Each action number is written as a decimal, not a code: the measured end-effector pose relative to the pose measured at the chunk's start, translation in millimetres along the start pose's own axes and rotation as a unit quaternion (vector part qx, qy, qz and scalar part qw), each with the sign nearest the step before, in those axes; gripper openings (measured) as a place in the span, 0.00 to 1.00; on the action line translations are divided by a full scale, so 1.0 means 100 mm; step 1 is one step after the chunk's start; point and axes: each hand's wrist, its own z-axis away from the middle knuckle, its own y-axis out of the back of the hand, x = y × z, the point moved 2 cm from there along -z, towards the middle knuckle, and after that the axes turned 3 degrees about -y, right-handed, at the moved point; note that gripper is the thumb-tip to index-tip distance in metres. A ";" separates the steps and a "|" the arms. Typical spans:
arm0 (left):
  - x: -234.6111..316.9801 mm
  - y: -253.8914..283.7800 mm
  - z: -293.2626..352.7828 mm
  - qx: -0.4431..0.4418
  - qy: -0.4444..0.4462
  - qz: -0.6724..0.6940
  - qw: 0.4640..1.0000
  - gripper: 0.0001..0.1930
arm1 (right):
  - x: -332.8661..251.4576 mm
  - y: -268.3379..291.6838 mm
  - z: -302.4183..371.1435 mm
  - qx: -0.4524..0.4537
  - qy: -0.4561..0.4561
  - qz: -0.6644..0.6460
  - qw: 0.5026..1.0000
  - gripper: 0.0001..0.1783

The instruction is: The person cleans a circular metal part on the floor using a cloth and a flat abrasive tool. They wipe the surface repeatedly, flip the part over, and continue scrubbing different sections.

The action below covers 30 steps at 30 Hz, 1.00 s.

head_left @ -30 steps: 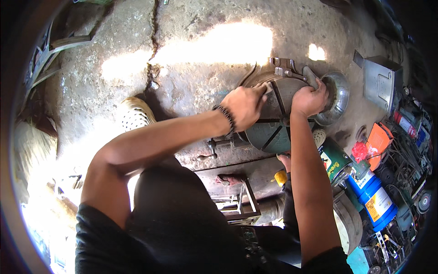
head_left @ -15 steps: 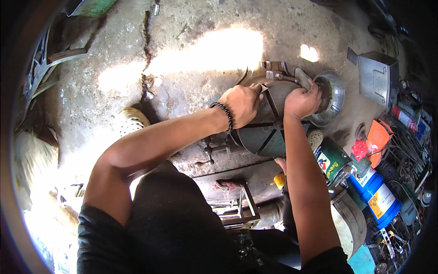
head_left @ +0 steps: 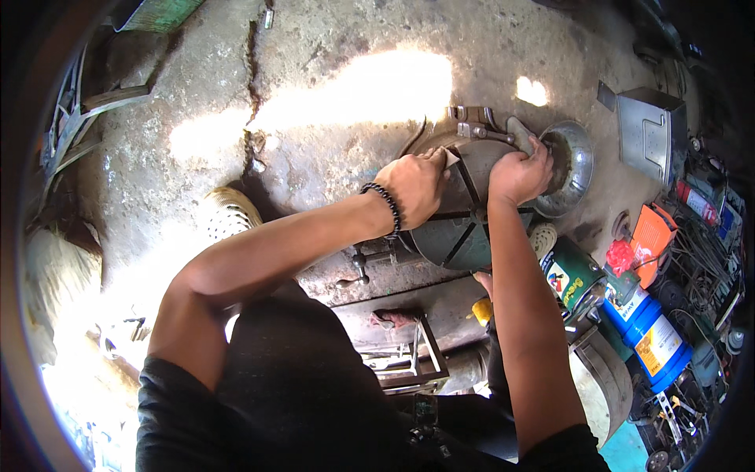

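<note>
A round dark metal disc point(head_left: 450, 237) with dark strips crossing at its middle lies on the floor in front of me. My left hand point(head_left: 410, 189), wearing a black bead bracelet, is over the disc's left side, fingers closed on a small pale pointed piece point(head_left: 451, 158). The piece sits at the upper end of one dark strip; its kind cannot be made out. At the disc's upper right, my right hand point(head_left: 521, 175) has its fingers round a grey oblong block point(head_left: 519, 134). Part of the disc is hidden behind my right forearm.
Beside my right hand rests a shiny metal bowl point(head_left: 578, 167). A metal clamp-like fitting point(head_left: 472, 130) adjoins the disc's far edge. To the right stand a grey metal box point(head_left: 649, 134), a green can point(head_left: 572, 279) and a blue bucket point(head_left: 657, 346). A metal crank handle point(head_left: 358, 267) lies left of the disc.
My left hand has shifted slightly left and toward me along with the pale piece. My right hand stays on the grey block, nearly unmoved.
</note>
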 end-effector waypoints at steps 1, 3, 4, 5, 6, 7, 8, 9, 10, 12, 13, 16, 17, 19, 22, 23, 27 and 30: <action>-0.06 -0.08 0.09 0.082 -0.048 0.018 0.995 0.18 | 0.00 0.01 0.03 0.003 0.000 0.006 1.000 0.19; 0.04 0.16 -0.12 -0.090 0.036 0.023 0.995 0.19 | 0.01 0.02 0.05 0.009 -0.001 -0.002 1.000 0.19; 0.08 0.27 -0.22 -0.169 0.080 0.024 0.982 0.20 | 0.03 0.01 0.01 0.008 -0.001 -0.002 1.000 0.19; 0.09 0.26 -0.21 -0.145 0.068 0.004 0.987 0.19 | 0.03 0.00 -0.02 0.008 -0.002 -0.002 1.000 0.19; 0.10 0.21 -0.15 -0.121 0.057 -0.016 0.991 0.19 | 0.05 0.00 0.00 0.008 0.005 0.006 1.000 0.19; 0.11 0.14 -0.05 -0.103 0.047 -0.032 0.993 0.19 | 0.04 0.00 0.02 0.013 0.010 0.005 1.000 0.19; 0.08 0.13 0.07 -0.013 -0.002 0.013 1.000 0.18 | 0.03 0.00 0.02 0.018 0.014 0.005 1.000 0.19; 0.04 0.05 0.06 -0.050 0.023 0.023 0.998 0.18 | 0.03 -0.01 0.03 0.022 0.019 0.004 1.000 0.18; 0.03 0.14 -0.01 -0.084 0.046 0.027 0.995 0.18 | -0.01 -0.02 0.02 0.032 0.025 -0.003 0.999 0.18; -0.07 0.15 -0.14 -0.134 0.049 0.011 0.990 0.18 | -0.01 0.01 0.05 0.012 0.014 -0.012 1.000 0.19; -0.06 0.12 -0.14 -0.098 0.033 0.014 0.995 0.18 | 0.04 0.02 0.00 0.009 0.010 -0.012 1.000 0.19; 0.04 0.11 0.09 -0.035 0.040 0.045 0.998 0.19 | 0.08 -0.02 0.02 -0.005 -0.005 0.009 1.000 0.19; 0.01 0.16 0.06 -0.077 0.053 0.045 0.995 0.19 | 0.01 -0.02 0.03 -0.010 -0.011 0.007 1.000 0.19; -0.01 0.22 -0.13 -0.158 0.077 0.048 0.983 0.20 | 0.05 -0.02 0.03 -0.017 -0.006 0.014 1.000 0.20; 0.08 0.17 0.04 -0.086 0.034 0.009 0.996 0.20 | 0.10 -0.03 0.01 -0.004 -0.005 0.013 1.000 0.19; 0.04 0.13 0.13 -0.046 0.010 0.018 0.999 0.20 | 0.07 -0.02 0.01 -0.002 0.001 0.013 1.000 0.19; 0.02 0.28 -0.13 -0.158 0.076 0.025 0.984 0.19 | 0.04 -0.01 0.05 -0.003 0.009 0.010 1.000 0.19; 0.01 0.08 0.04 -0.056 0.023 0.008 0.998 0.18 | 0.09 -0.05 -0.02 0.016 0.021 0.009 1.000 0.19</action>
